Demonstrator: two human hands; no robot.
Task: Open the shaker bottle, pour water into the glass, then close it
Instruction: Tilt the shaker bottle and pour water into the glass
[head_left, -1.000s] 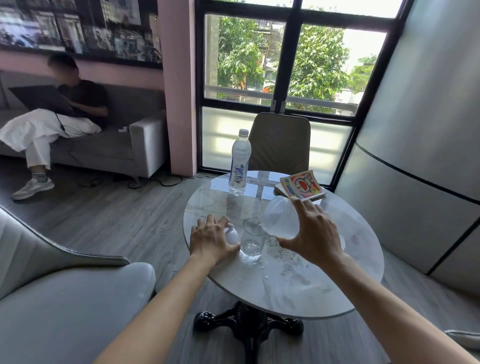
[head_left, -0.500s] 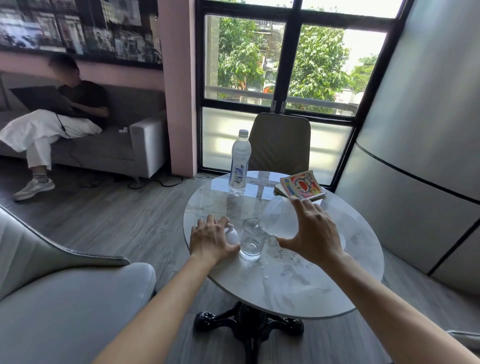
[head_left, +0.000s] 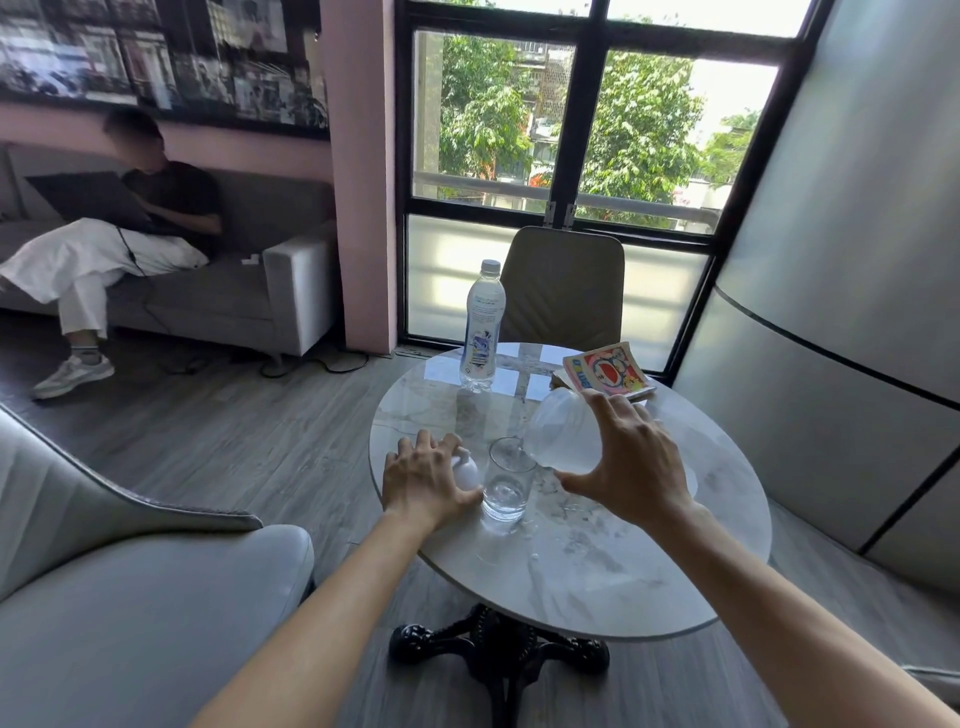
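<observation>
My right hand (head_left: 631, 462) grips the frosted white shaker bottle (head_left: 563, 434), tipped to the left with its open mouth over the rim of the clear glass (head_left: 506, 483). The glass stands on the round marble table (head_left: 597, 561) and holds some water at its bottom. My left hand (head_left: 423, 480) rests on the table just left of the glass, fingers curled over the bottle's white lid (head_left: 466, 470), which is partly hidden under them.
A sealed plastic water bottle (head_left: 482, 327) stands at the table's far edge, and a colourful book (head_left: 608, 374) lies at the back right. A tan chair (head_left: 563, 283) faces me beyond the table. A grey armchair (head_left: 130, 587) is at my left. A person sits on a sofa far left.
The shaker bottle stays tipped over the glass in my right hand. Neither hand has visibly shifted.
</observation>
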